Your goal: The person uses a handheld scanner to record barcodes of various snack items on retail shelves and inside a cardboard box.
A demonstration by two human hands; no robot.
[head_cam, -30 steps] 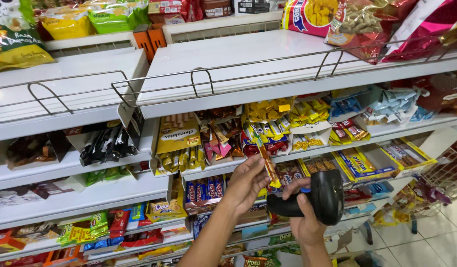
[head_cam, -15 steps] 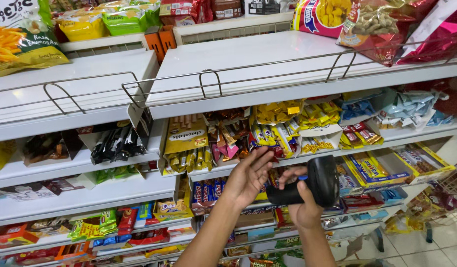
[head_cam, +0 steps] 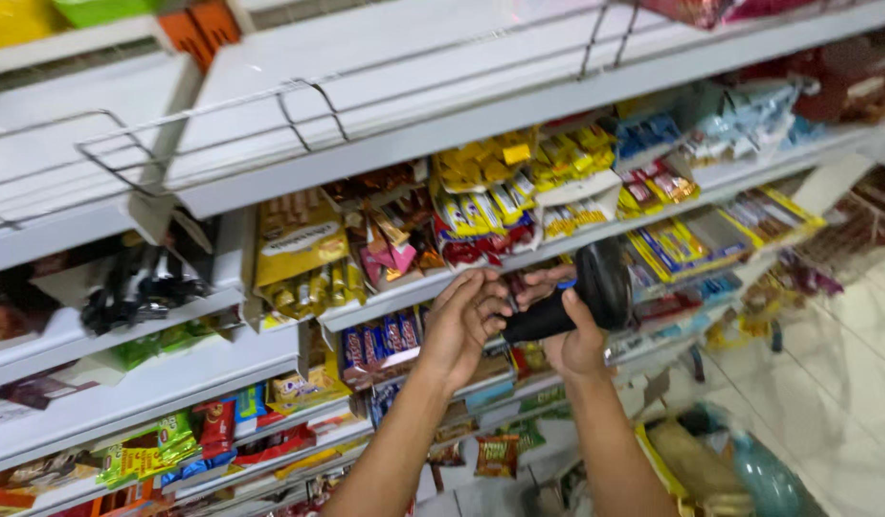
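Note:
My right hand (head_cam: 569,335) grips a black handheld scanner (head_cam: 584,292) by its handle, its head pointing at the snack shelf. My left hand (head_cam: 464,321) reaches to the shelf edge just left of the scanner, fingers curled against packets there; whether it holds one is hidden. Yellow and red snack packets (head_cam: 481,215) sit on the shelf right above both hands. Blue chocolate bars (head_cam: 380,340) stand just left of my left hand.
White shelves (head_cam: 385,124) with wire rails run across the view, the top one bare. Gold packets (head_cam: 299,244) and black items (head_cam: 136,287) lie to the left. Blue and yellow boxes (head_cam: 682,244) sit right. Tiled floor (head_cam: 844,383) lies lower right.
The view has tilted down and moved closer. My left hand has drawn nearer the scanner and curled its fingers at the shelf edge; the thin packet seen earlier is out of sight.

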